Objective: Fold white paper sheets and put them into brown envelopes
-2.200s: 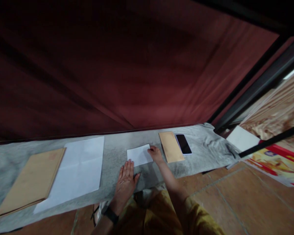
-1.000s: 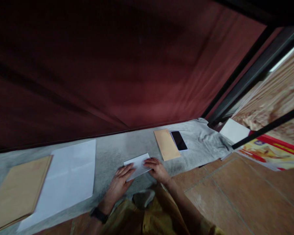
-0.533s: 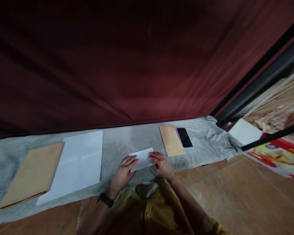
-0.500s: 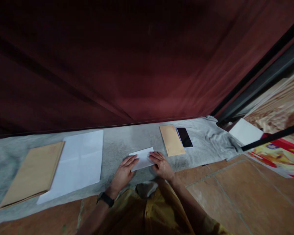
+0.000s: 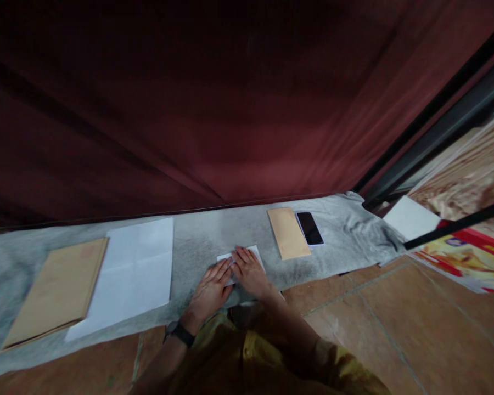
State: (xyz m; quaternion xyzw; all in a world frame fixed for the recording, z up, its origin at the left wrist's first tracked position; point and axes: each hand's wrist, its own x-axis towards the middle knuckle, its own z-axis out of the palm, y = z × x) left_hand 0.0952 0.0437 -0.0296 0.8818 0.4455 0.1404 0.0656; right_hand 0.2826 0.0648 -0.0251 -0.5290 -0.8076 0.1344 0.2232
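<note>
A small folded sheet of white paper lies on the grey cloth in front of me, largely covered by my hands. My left hand rests flat on its left part, fingers stretched out. Across the middle of the paper lies my right hand, also flat, its fingertips close to those of the left. To the right is a small tan envelope, and beside it a dark-screened phone with a pale purple edge.
On the left, large brown envelopes overlap a stack of white paper. A dark red curtain hangs behind the cloth. Black metal bars and a red and yellow printed box are on the right, above the tiled floor.
My right hand has slid left from the paper's right edge to its middle, close to my left hand. The left hand has stayed nearly in place.
</note>
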